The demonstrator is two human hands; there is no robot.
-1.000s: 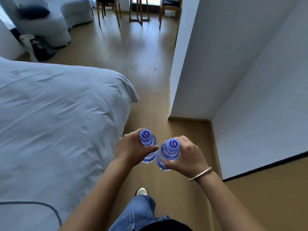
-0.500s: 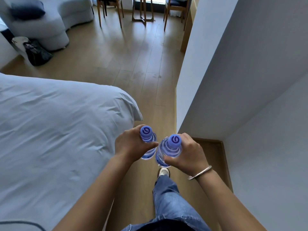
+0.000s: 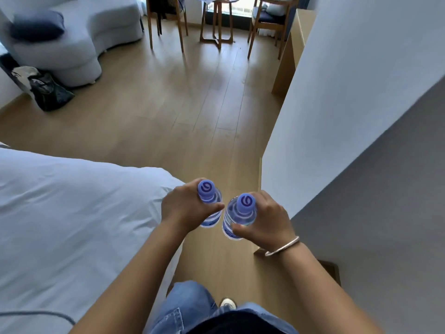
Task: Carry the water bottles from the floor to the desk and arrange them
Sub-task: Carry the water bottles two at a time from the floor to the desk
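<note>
So compared to a moment back, the view has tipped up and moved forward: more of the wood floor (image 3: pixel 192 112) shows now, the chairs (image 3: pixel 166 18) and small side table (image 3: pixel 218 20) at 12 o'clock are fully in frame, and the white wall corner (image 3: pixel 313 116) at 2 o'clock has slid closer. The bed (image 3: pixel 72 213) has dropped lower, sitting at 9 o'clock.

Hands are pretty much the same. Left hand (image 3: pixel 185 208) is wrapped around the left bottle (image 3: pixel 208 201) just under its blue cap, thumb across the front. Right hand (image 3: pixel 267 222) grips the right bottle (image 3: pixel 238 218) the same way, silver bangle (image 3: pixel 283 245) on that wrist. Both bottles are upright, held out in front at mid-frame, just beside each other over the floor. Forearms reach forward, angling in toward each other. Sofa (image 3: pixel 72 37) sits at 10 o'clock.
</note>
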